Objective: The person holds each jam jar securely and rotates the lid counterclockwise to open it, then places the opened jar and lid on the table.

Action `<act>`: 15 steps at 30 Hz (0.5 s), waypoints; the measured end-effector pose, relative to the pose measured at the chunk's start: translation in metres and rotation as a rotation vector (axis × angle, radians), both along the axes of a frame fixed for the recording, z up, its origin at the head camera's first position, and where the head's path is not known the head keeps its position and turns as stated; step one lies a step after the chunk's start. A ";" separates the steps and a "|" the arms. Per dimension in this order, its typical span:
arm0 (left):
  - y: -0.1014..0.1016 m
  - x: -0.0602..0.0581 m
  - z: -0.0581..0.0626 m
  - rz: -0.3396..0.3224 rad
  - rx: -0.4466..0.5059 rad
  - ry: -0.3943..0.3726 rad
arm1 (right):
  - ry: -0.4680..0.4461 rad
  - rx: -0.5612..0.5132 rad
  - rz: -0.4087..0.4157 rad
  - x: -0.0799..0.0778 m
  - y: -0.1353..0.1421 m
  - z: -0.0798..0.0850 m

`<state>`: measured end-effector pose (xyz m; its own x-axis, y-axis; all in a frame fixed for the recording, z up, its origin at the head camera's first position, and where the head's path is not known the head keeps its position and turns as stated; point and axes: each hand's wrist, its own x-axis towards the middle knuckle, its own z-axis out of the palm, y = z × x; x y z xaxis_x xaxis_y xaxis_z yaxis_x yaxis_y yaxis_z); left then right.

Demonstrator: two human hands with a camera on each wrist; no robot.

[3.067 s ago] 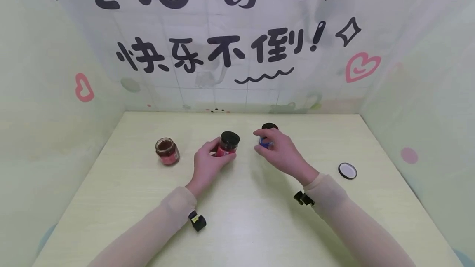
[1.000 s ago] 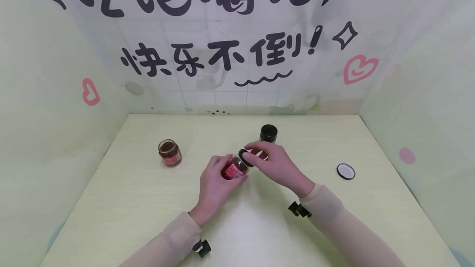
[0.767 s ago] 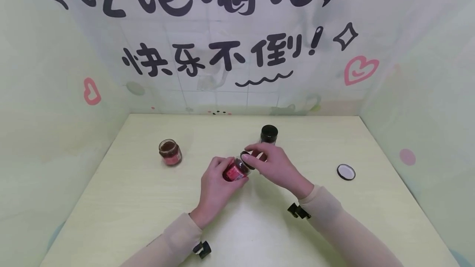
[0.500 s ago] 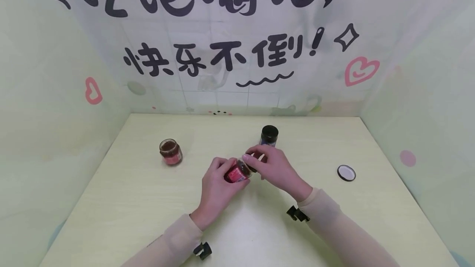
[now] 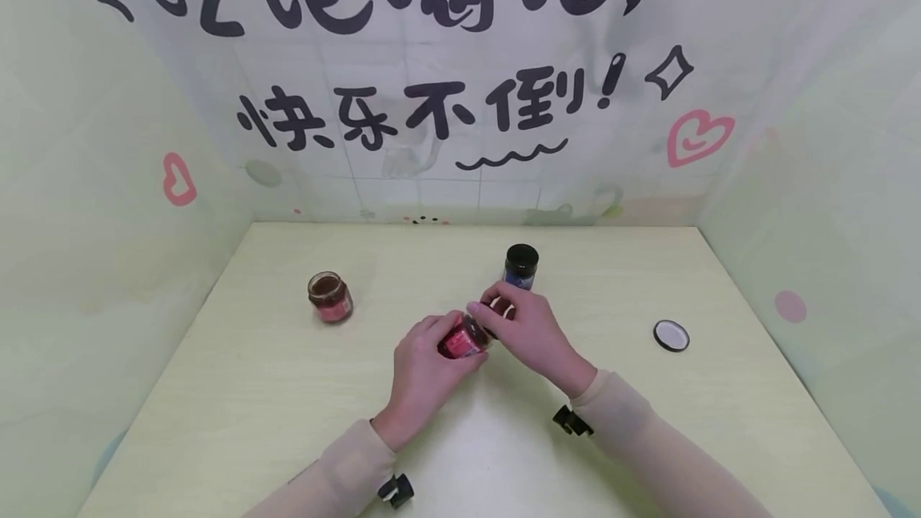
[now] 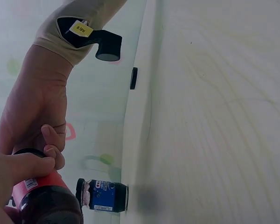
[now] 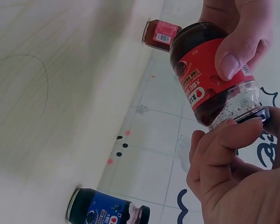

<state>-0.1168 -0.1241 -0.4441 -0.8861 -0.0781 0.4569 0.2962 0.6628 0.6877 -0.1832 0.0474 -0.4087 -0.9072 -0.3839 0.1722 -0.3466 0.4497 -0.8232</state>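
Tilted over the middle of the table, a glass jam jar (image 5: 463,340) with a red label sits in my left hand (image 5: 420,366), fingers and thumb wrapped round its body. My right hand (image 5: 528,326) pinches the jar's dark lid (image 7: 254,115) at the mouth end, thumb on one side and curled fingers on the other. In the right wrist view the lid lies right at the glass rim, partly covered by the fingers. Just behind my right hand stands a blue-labelled jar (image 5: 521,268) with a black lid, upright.
An open red-labelled jar (image 5: 331,298) with dark contents stands at the left of the pale wooden table (image 5: 288,398). A loose lid (image 5: 671,335) lies at the right, its white inside up. Printed walls enclose the back and sides.
Earlier my left hand held the red-labelled jar more upright while my right hand was at the blue-labelled one. Now the jar is tilted nearer me, and my right hand is on its lid.
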 end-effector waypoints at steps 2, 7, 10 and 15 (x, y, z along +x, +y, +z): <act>0.000 0.000 0.000 -0.008 -0.014 0.005 | -0.029 -0.021 0.005 0.001 0.001 0.001; -0.001 0.002 -0.001 -0.017 -0.059 -0.009 | -0.038 -0.020 0.006 0.003 0.002 0.001; -0.001 0.003 0.001 -0.024 -0.086 -0.019 | -0.010 0.002 -0.010 0.005 0.001 0.000; 0.000 0.006 0.006 -0.042 -0.083 -0.060 | 0.020 -0.024 -0.039 0.008 -0.001 -0.003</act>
